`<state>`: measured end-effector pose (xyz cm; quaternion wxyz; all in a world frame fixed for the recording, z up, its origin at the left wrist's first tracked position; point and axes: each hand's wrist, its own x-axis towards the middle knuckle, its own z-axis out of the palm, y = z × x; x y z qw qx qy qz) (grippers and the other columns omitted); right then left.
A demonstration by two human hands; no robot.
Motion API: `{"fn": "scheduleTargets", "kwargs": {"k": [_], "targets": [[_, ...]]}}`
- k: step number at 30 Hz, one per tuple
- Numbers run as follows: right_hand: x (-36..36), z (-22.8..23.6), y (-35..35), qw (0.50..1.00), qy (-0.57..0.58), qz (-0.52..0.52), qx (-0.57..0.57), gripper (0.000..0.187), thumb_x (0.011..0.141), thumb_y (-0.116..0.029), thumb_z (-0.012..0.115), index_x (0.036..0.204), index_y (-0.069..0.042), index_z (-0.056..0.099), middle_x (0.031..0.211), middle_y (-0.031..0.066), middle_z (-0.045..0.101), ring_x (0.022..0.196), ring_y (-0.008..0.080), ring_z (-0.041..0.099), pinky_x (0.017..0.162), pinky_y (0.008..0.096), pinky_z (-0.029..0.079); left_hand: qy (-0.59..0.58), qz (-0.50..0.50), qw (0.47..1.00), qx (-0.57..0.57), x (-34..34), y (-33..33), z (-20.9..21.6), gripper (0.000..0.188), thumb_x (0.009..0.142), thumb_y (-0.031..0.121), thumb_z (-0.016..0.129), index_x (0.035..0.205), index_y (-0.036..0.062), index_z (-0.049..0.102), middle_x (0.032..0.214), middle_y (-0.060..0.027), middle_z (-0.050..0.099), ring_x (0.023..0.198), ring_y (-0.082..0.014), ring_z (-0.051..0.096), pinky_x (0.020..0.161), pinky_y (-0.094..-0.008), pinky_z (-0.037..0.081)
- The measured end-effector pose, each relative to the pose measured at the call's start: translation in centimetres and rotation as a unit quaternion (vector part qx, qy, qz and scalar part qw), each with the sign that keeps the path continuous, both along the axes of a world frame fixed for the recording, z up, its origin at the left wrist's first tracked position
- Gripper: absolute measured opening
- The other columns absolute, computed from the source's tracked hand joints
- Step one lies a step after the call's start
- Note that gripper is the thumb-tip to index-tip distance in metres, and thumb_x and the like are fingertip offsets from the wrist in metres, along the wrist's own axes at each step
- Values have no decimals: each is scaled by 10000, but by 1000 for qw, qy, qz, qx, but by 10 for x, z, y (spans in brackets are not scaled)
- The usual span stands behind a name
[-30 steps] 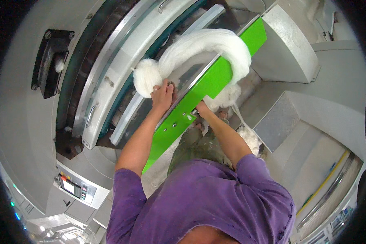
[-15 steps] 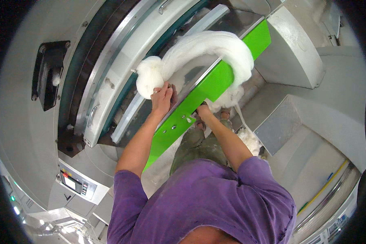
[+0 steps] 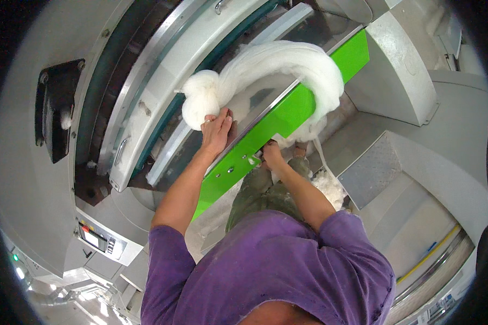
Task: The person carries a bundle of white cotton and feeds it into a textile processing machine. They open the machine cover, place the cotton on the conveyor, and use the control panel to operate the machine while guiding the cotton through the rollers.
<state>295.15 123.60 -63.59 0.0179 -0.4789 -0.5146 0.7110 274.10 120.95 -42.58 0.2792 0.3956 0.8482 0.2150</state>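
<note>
My left hand (image 3: 216, 132) reaches over the metal top edge of a green panel (image 3: 287, 116). Its fingers are bent together beside a knotted bundle of white fibre (image 3: 200, 100); whatever they hold is hidden. My right hand (image 3: 272, 154) is low on the near side of the panel, by a notch in its lower edge. Those fingers are curled in, with their tips out of sight against the panel. A thick loose rope of white fibre (image 3: 287, 54) arches from the knot over the panel and hangs down on the near side. Small bolts (image 3: 230, 170) dot the panel left of my right hand.
A curved white machine cover (image 3: 162, 97) with metal handles rises beyond the panel. A control box with a screen (image 3: 95, 238) is at lower left. On the right stand a grey housing (image 3: 398, 70) and a metal step (image 3: 366, 165). Loose fibre (image 3: 329, 189) lies near my feet.
The view has shifted slightly. Both hands stay at nearly the same places on the panel, and my right hand shows a little more. The white fibre has not visibly moved.
</note>
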Motion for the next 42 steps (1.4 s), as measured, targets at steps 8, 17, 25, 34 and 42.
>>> {"fn": "scheduleTargets", "kwargs": {"k": [8,17,25,34,42], "targets": [[-3,22,-7,988,-64,-137,-22,224,893,-17,490,1107,5,554,1033,103,604,876,256,578,789,362,472,-14,63,997,39,0,-1,-8,410,909,276,494,1247,49,545,890,-154,631,861,-339,538,784,-417,422],[10,18,12,989,-9,-87,-117,163,893,-20,489,997,34,603,903,94,622,789,180,585,641,308,466,-11,63,992,108,-2,2,1,346,905,248,522,1194,63,570,794,-154,567,777,-315,536,708,-399,427],[-29,16,54,998,-31,-25,-50,141,877,-25,500,958,26,604,873,86,615,762,172,575,625,306,455,16,50,990,132,-1,4,-2,326,882,212,552,1166,56,587,696,-140,559,718,-304,529,648,-391,429],[-42,17,67,998,-21,-32,-57,117,860,-30,513,915,17,604,839,76,607,733,164,563,608,303,442,-25,63,996,61,0,2,-3,422,937,316,513,1237,24,564,860,-151,543,818,-266,540,770,-348,429],[-50,14,63,997,-7,-43,-70,98,844,-35,524,877,10,605,809,68,599,706,156,553,592,301,431,-15,57,996,64,-1,-2,-10,365,932,254,530,1222,39,580,897,-127,526,853,-243,536,783,-327,440]]}}
